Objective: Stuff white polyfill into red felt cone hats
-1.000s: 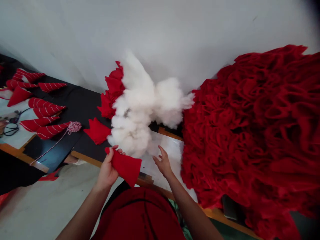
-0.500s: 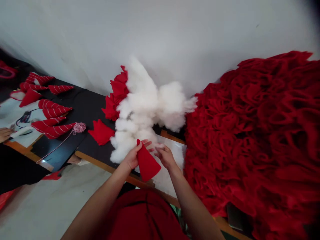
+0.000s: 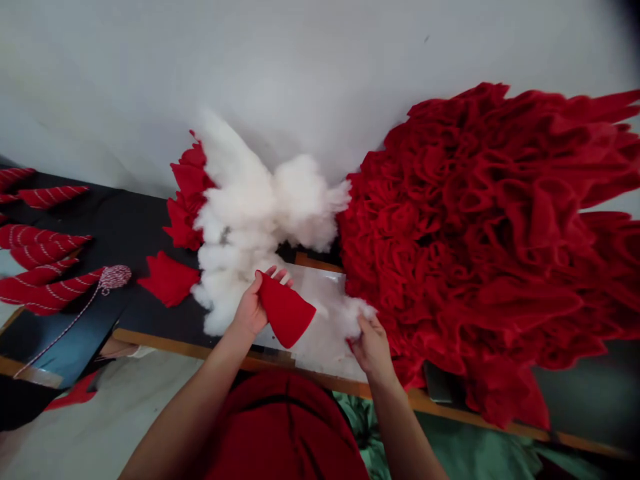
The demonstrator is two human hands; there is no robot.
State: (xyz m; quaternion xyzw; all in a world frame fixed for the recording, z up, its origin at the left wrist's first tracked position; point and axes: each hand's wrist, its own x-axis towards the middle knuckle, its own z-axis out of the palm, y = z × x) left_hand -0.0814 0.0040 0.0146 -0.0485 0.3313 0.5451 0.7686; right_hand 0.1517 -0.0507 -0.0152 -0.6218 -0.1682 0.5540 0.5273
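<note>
One huge heap of ruffled red cloth is seen at right, beside a smaller mound of fluffy white stuffing. Near both, a pale, glossy sheet is laid. By the left hand, a tapered red cloth piece is gripped near its narrow end, above the sheet. By the right hand, a wispy white tuft is pinched narrowly between the fingertips. Close beside the cloth piece half a second ago, the right hand is now held well apart from it, near the heap; cloth and tuft are thus kept separate, one in each hand.
</note>
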